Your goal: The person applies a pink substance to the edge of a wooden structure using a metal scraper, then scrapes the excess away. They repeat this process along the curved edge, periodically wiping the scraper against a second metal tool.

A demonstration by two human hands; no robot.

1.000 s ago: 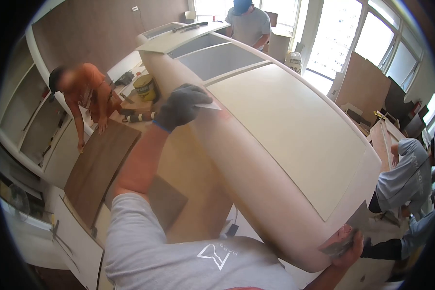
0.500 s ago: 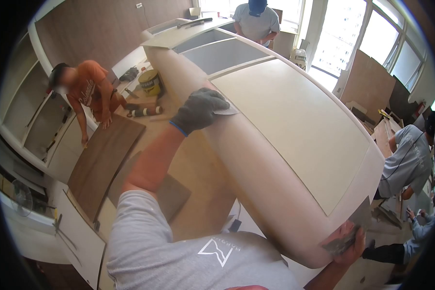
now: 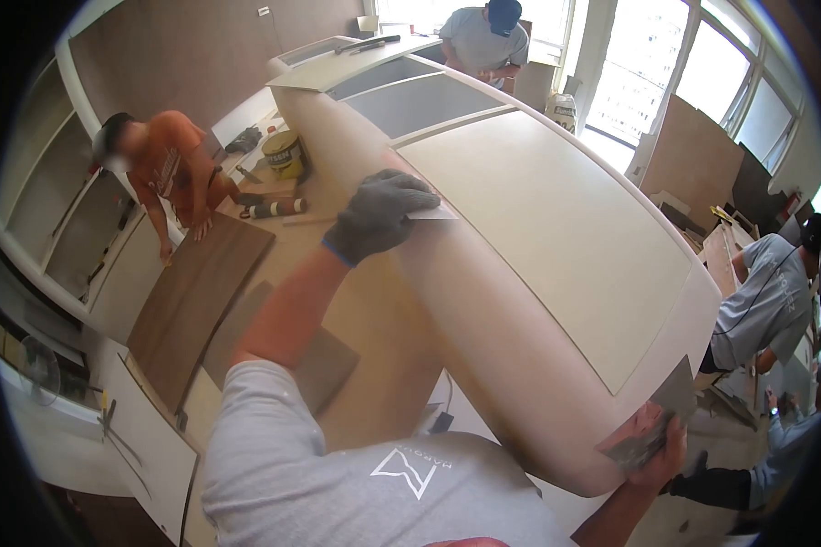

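Observation:
My left hand (image 3: 385, 215), in a dark grey glove, is closed on a thin flat metal scraper (image 3: 434, 214). Its blade lies against the pale rounded edge (image 3: 465, 305) of a long curved counter, beside the flat cream panel (image 3: 556, 264) set in the top. At the counter's near end, my bare right hand (image 3: 659, 460) grips a wider, shiny metal plate (image 3: 652, 419) by its lower side. The plate is tilted and its face mirrors reddish and dark shapes. I cannot make out whether any filler is on it.
A person in orange (image 3: 173, 164) leans over a brown board (image 3: 205, 301) at left. A yellow-labelled can (image 3: 284, 157) and a roll (image 3: 275, 210) sit beside the counter. Others in grey work behind (image 3: 485, 41) and at right (image 3: 766, 292). Open compartments (image 3: 420, 105) break the far top.
My left hand has shifted slightly toward me along the rounded edge, and its blade has turned. My right hand and the plate have moved a little up and left.

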